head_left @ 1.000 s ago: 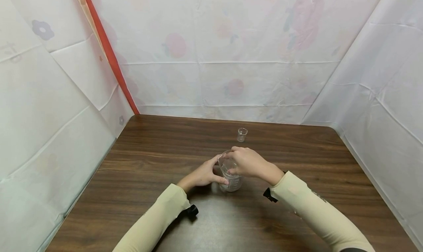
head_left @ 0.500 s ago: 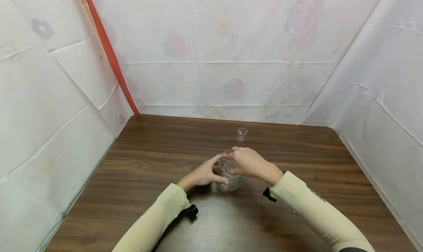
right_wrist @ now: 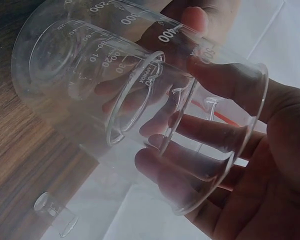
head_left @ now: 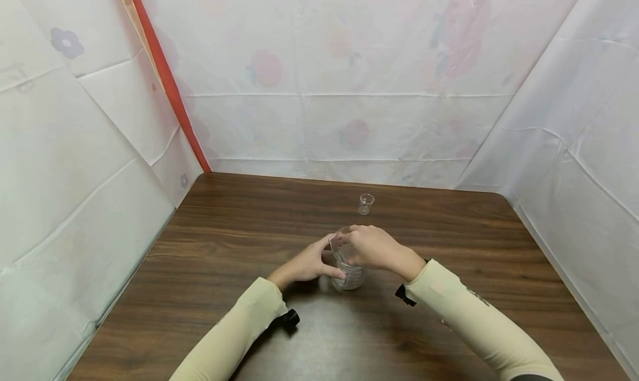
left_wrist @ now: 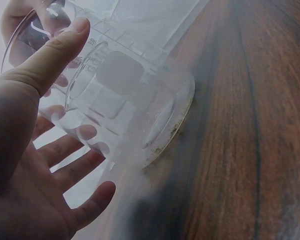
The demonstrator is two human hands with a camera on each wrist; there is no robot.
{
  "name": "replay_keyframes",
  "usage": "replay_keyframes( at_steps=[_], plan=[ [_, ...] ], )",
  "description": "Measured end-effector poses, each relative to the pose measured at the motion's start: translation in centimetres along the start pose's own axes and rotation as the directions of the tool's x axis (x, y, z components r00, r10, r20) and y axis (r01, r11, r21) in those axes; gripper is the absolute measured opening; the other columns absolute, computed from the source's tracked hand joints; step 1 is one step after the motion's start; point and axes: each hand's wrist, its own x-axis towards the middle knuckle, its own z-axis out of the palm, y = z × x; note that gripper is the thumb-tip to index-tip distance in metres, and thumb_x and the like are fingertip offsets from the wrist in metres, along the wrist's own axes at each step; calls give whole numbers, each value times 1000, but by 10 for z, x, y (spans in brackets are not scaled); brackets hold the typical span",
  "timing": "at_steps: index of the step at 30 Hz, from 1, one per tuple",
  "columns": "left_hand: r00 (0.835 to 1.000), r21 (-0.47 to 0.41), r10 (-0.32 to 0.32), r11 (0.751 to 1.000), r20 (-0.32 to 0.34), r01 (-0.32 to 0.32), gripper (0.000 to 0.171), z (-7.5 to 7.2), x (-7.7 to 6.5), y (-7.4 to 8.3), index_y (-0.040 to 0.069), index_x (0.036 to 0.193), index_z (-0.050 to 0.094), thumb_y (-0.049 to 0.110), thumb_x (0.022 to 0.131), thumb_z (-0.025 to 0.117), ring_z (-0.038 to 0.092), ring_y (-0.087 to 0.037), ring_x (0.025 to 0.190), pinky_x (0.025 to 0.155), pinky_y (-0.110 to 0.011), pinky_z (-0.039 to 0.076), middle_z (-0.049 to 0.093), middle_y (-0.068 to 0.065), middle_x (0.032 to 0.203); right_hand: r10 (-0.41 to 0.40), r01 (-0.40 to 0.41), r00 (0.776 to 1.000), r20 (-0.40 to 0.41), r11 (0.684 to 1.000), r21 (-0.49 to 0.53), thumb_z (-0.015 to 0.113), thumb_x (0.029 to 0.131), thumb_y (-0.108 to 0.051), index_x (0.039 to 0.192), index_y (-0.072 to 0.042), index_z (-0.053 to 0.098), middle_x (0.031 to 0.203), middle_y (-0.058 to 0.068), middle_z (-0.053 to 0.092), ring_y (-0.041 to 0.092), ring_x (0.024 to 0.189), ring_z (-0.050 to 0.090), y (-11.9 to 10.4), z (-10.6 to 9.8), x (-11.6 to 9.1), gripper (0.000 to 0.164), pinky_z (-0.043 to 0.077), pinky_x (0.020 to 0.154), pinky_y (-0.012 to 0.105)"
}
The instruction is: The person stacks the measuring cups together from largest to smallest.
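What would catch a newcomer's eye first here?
Probably the large clear beaker near the middle of the table, smaller glassware nested inside. The left hand holds its side; fingers of the right hand reach into its mouth. Beyond stands a tiny beaker, toward the far edge.

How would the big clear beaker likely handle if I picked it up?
The big beaker is probably stiff but breakable, given its clear, glass-like wall. Its smooth sides might feel slippery. At least one smaller beaker nested inside could add weight and clink if tilted.
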Motion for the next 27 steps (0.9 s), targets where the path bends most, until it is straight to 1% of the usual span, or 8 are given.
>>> replay_keyframes(
  at_steps=[4, 7, 13, 18, 20, 27],
  plan=[
    [1000, 5, 1, 1000, -3, -1, 100, 0, 0, 0, 16, 155, 24, 41, 77, 81, 44, -32, 137, 112, -50, 37, 36, -6, 156, -1, 1, 1000, 6, 1000, 8, 79, 79, -18, 116, -14, 72, 128, 13, 64, 31, 101, 68, 0, 1, 1, 38, 57, 82, 43],
    [1000, 2, 3, 1000, -4, -2, 100, 0, 0, 0, 16, 155, 24, 41, 77, 82, 45, -32, 137, 113, -50, 37, 36, -6, 156, 4, -4, 1000, 12, 1000, 6, 79, 79, -19, 114, -14, 72, 128, 14, 64, 32, 101, 68, -1, 1, 2, 36, 57, 83, 44],
    [1000, -1, 3, 1000, -9, -3, 100, 1, 0, 0, 16, 155, 24, 39, 77, 82, 45, -31, 137, 114, -49, 35, 36, -5, 156, 6, -5, 1000, 13, 1000, -25, 79, 80, -22, 113, -16, 72, 125, 12, 66, 31, 93, 69, -3, 2, 3, 35, 58, 78, 43],
    [1000, -2, 7, 1000, -7, -7, 100, 0, 0, 0, 15, 155, 24, 38, 77, 82, 47, -33, 135, 113, -49, 37, 38, -7, 155, 18, -17, 1000, 10, 999, -50, 80, 79, -23, 112, -16, 72, 118, 9, 68, 29, 84, 69, -3, 4, 4, 35, 58, 75, 42],
    [1000, -6, 12, 1000, -4, -12, 100, 0, 0, -1, 15, 155, 24, 39, 77, 82, 48, -33, 134, 112, -50, 37, 39, -7, 155, 21, -20, 1000, 11, 998, -52, 80, 78, -23, 112, -16, 72, 117, 9, 69, 29, 85, 69, -3, 4, 5, 36, 57, 76, 43],
    [1000, -12, -2, 1000, 1, 2, 101, 1, -1, -1, 16, 156, 22, 40, 77, 82, 47, -33, 135, 112, -50, 37, 37, -6, 156, 45, -44, 998, 33, 998, -41, 80, 79, -22, 117, -13, 70, 125, 9, 66, 29, 103, 67, -4, 5, 6, 40, 56, 83, 44]
  ],
)
